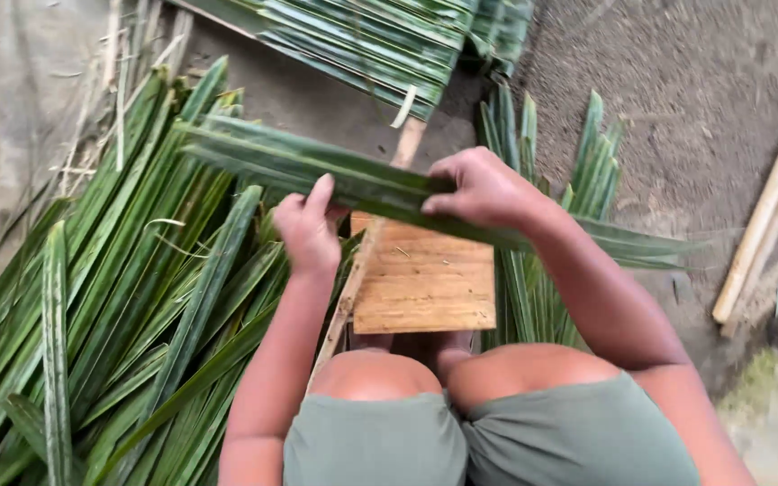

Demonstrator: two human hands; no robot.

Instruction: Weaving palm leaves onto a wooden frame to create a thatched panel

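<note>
Green palm leaf strip point(362, 184) lies across both hands above the wooden board point(425, 279): right hand point(483, 189) closed over it, fingertips hidden; left hand point(308, 229) pinches underneath, grip partly concealed.

There is one view only, from a camera on the person's head, tipped steeply down over the knees point(461, 378) and close to both hands. It faces forward and down along the arms, so the ground runs away toward the top edge. The left hand point(310, 229) and right hand point(483, 189) sit near mid-frame, above a wooden board point(425, 288).
</note>
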